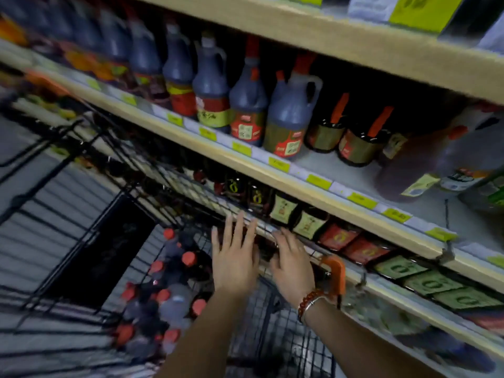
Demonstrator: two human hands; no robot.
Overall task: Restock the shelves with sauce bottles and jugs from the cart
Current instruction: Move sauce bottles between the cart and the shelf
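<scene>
A black wire cart stands against the shelving, holding several dark sauce bottles with red caps in its left part. My left hand hovers over the cart's far rim, fingers spread, holding nothing. My right hand, with a bead bracelet at the wrist, reaches beside it with fingers apart, also empty. On the middle shelf stand dark sauce jugs with handles and smaller dark bottles with red necks. The picture is motion-blurred.
An orange handle piece sits on the cart rim right of my right hand. A lower shelf holds dark bottles with cream labels and red and green flat packs. Yellow price tags line the shelf edges.
</scene>
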